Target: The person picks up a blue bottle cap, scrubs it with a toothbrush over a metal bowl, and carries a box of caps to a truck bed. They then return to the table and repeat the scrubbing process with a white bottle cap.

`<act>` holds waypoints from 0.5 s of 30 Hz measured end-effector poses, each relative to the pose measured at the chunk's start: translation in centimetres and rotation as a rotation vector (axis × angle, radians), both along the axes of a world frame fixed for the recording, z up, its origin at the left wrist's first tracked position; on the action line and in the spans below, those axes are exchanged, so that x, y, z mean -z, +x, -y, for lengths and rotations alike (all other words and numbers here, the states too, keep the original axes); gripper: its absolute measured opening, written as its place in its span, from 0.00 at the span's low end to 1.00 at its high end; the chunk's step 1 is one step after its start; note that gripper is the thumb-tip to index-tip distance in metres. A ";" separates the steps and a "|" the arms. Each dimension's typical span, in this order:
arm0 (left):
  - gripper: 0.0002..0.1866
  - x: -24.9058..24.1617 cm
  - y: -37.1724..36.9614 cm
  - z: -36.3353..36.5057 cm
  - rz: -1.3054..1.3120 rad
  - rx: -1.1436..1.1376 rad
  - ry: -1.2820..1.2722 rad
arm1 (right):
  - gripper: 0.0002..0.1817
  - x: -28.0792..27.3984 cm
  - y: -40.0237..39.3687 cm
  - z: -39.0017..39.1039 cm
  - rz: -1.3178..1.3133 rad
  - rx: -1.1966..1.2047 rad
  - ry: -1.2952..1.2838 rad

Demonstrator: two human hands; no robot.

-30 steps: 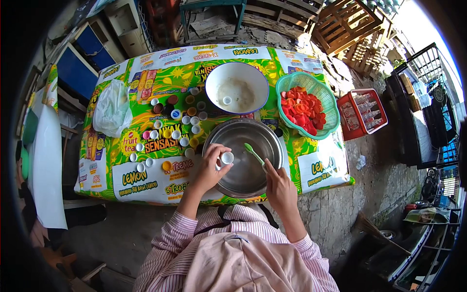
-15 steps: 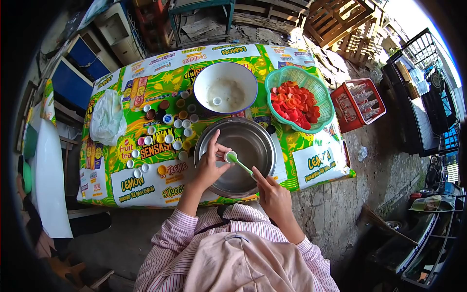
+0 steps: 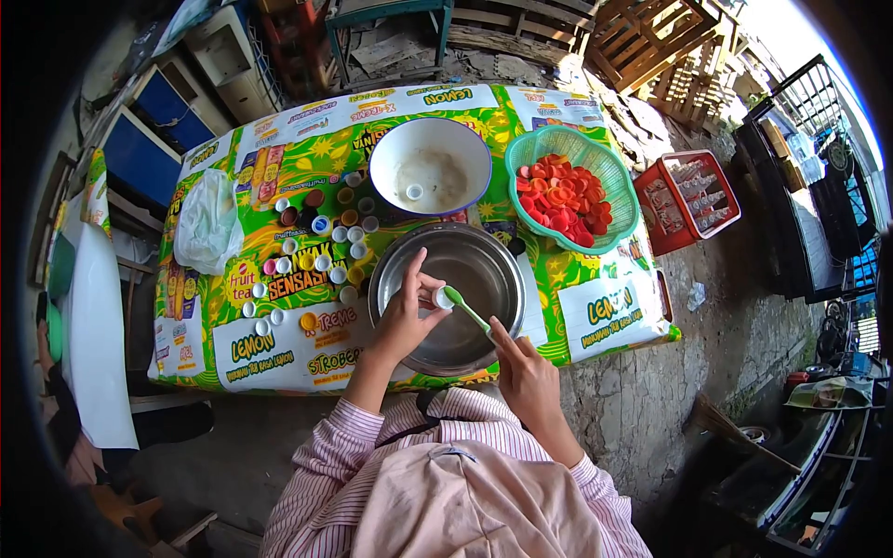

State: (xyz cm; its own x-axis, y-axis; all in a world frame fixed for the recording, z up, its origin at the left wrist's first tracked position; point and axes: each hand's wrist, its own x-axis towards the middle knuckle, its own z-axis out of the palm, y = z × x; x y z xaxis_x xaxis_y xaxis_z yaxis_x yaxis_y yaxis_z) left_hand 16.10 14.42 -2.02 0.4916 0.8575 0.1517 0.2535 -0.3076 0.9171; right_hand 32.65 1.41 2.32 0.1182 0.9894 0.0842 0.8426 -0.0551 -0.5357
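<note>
Green toothbrush [image 3: 468, 311] head now against white cap [image 3: 443, 298]

Bright daylight fell on an outdoor yard with a cracked concrete floor [image 3: 651, 400]. Wooden pallets [image 3: 670, 37] were stacked beyond the table [image 3: 279, 353], a red crate [image 3: 688, 200] sat on the ground, and blue-fronted cabinets [image 3: 149, 139] stood nearby.

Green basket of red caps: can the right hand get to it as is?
Probably yes. The green basket sits open-topped beyond the right hand, nothing between, but that hand holds a green toothbrush.
</note>
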 end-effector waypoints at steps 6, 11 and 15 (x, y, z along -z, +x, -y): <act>0.28 1.2 1.0 -2.2 -0.390 0.112 0.217 | 0.26 1.0 1.9 1.0 -0.106 0.122 0.093; 0.20 1.6 2.1 -3.1 -0.612 0.212 0.323 | 0.27 1.4 3.0 2.0 -0.105 0.172 0.099; 0.19 1.8 2.4 -3.4 -0.660 0.214 0.316 | 0.27 1.5 3.3 2.4 -0.105 0.197 0.074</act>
State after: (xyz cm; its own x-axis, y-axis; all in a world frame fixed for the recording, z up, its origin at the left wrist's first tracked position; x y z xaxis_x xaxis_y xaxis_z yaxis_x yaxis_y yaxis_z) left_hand 18.54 17.79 -3.83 0.7161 0.6979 -0.0093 0.6241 -0.6343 0.4563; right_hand 35.97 -0.97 0.78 0.3204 0.9380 0.1326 0.7590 -0.1704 -0.6284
